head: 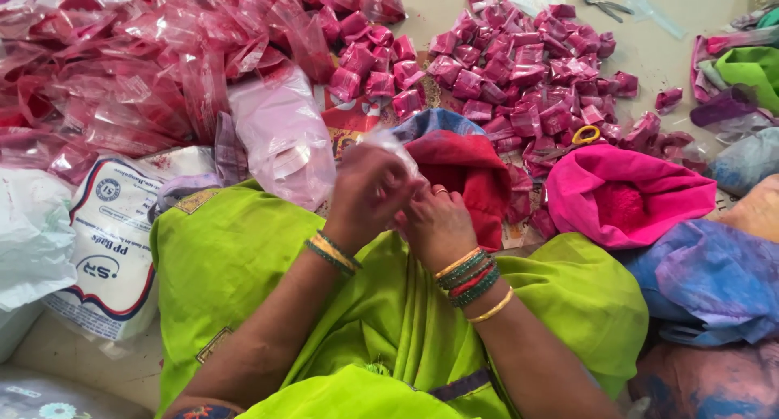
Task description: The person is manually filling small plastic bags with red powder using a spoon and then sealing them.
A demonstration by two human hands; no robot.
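My left hand [369, 190] and my right hand [438, 220] meet above my lap, both pinching a small clear plastic packet [389, 143] that is partly hidden by the fingers. Just behind them sits an open bag of red powder [475, 171]. Bangles circle both wrists. Bright green cloth [243, 257] covers my knees below the hands.
A heap of small filled pink packets [519, 70] lies ahead on the floor. Empty pink plastic bags [122, 62] pile at the left. An open bag of pink powder [625, 196] sits right, yellow-handled scissors [584, 135] beside it. A white printed sack [114, 240] lies left.
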